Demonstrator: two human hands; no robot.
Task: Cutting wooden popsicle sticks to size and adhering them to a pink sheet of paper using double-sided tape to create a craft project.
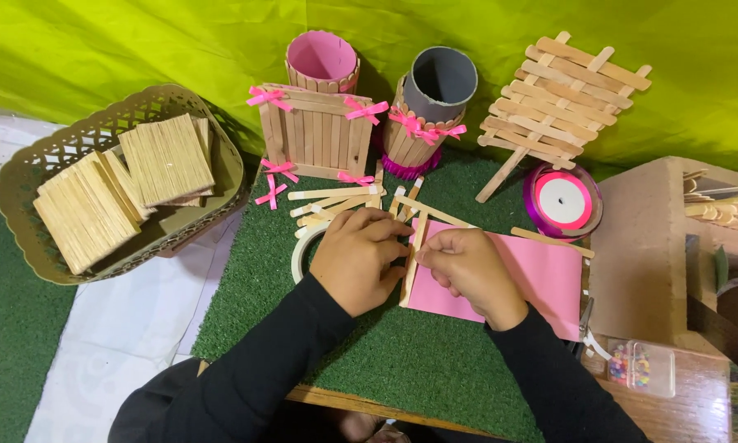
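Seen from above, two hands in black sleeves work near the middle of a green turf mat (402,361). The left hand (356,258) is curled, its fingers bent narrow and pressing on a wooden craft stick (414,254) that lies along the left edge of a pink paper sheet (541,279). The right hand (467,267) rests on the paper just beside it, fingers folded down; whether they pinch the stick I cannot tell. A roll of tape (303,250) sits partly under the left hand. Loose sticks (336,201) lie just beyond the hands. Along the mat's far edge stand a small stick fence with pink bows (315,131), two stick-wrapped cups (430,102) and a stick lattice (562,90). A pink ribbon spool (562,201) sits at the right edge. Off the mat's left edge, a basket (32,156) holds stacked sticks.
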